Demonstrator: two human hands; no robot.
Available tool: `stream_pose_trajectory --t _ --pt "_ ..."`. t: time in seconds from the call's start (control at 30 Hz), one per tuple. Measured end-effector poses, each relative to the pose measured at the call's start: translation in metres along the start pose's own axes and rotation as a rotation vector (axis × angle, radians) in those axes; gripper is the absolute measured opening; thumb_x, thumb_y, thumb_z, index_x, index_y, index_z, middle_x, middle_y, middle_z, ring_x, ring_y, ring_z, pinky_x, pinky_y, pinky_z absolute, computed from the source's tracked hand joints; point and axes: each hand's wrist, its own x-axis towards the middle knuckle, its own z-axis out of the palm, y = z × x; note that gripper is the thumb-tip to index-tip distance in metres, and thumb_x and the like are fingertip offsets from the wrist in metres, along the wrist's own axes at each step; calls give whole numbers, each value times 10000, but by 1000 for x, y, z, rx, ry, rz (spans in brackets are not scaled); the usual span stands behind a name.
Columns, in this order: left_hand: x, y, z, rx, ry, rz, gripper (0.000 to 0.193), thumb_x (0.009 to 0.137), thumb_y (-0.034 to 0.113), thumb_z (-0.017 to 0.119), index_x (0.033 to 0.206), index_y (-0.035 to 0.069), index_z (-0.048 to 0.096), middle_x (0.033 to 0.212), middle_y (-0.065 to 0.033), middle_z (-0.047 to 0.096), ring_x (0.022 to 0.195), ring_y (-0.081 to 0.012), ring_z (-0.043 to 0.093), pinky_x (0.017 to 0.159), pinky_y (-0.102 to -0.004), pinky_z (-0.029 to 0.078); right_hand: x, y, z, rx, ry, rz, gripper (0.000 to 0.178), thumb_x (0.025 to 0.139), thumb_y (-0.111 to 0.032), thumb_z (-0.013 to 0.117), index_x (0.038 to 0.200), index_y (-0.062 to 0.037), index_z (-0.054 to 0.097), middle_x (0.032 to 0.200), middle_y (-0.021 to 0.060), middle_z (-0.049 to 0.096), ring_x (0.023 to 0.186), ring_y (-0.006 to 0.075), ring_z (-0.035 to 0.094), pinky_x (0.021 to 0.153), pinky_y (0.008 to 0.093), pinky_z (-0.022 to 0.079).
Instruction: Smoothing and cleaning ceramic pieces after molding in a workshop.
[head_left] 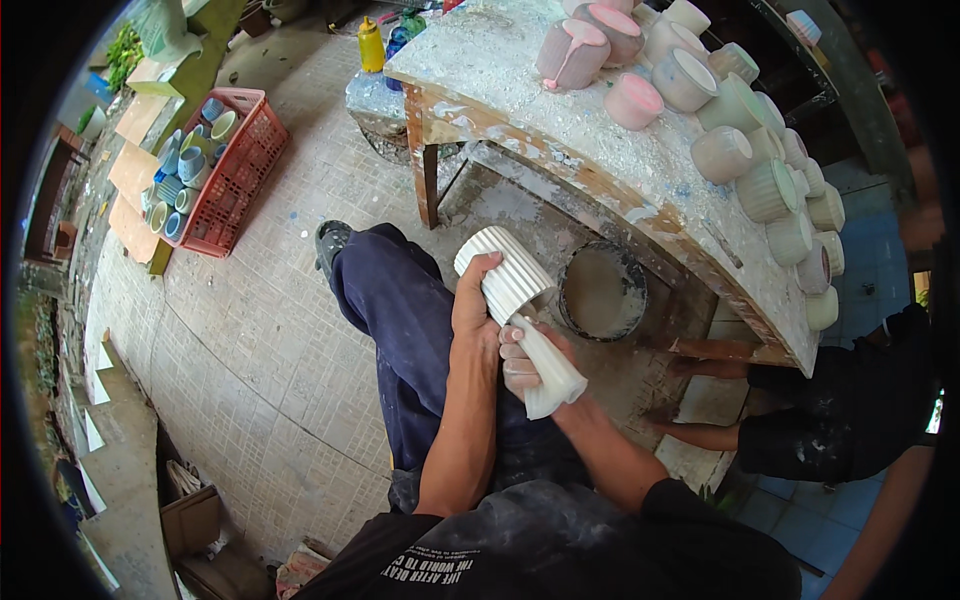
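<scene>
My left hand (473,303) grips a white pot with ribbed sides (505,272), its thumb lying along the ribs. The pot is tilted, with its mouth toward my right hand. Just below that mouth, my right hand (522,366) is closed around a whitish, limp piece (552,376) that looks like a cloth or soft sheet. One end of it reaches up to the pot's rim and the other flares out below my fingers. Whether it goes inside the pot is hidden. Both hands are above my lap.
A black bucket of murky liquid (603,292) stands on the floor beside the worktable (480,65). Several pastel pots (768,190) crowd the table's right side. A red basket (232,205) of bluish cups sits at the left. Another person (835,415) is at the right.
</scene>
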Motion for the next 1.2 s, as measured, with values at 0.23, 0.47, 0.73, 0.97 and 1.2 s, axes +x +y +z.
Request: stream_pose_trajectory --t 0.23,0.47,0.73,0.97,1.2 --pt "10 -8 -5 192 63 157 477 775 165 711 1173 -38 545 954 -115 634 817 -234 657 732 -381 570 14 17 75 -3216 1168 310 238 789 -107 668 917 57 553 898 215 644 880 321 679 756 377 557" --pt "20 -5 0 116 149 222 457 750 171 734 1121 -49 581 923 -112 644 786 -226 662 714 -366 568 0 27 102 -3330 754 -83 546 776 -216 742 1126 128 504 998 240 541 933 366 587 834 451 500" --pt "19 -10 -1 146 71 165 453 759 169 725 1125 -49 570 908 -114 643 769 -229 658 703 -376 566 39 -7 94 -3141 768 -460 730 900 -343 634 1393 111 345 1154 280 503 1030 435 551 883 469 452" --pt "16 3 2 -97 37 86 378 809 283 659 1064 14 581 903 -116 648 781 -271 652 750 -381 554 28 -18 12 -3091 423 -850 833 918 -509 551 1402 109 270 1299 345 361 1183 483 428 987 543 366" --pt "7 16 5 -203 12 139 377 821 275 642 1079 11 564 926 -141 644 810 -289 644 771 -409 556 41 -15 17 -3157 357 -739 682 912 -636 457 1196 -37 616 1341 336 298 1219 491 378 1021 536 337"
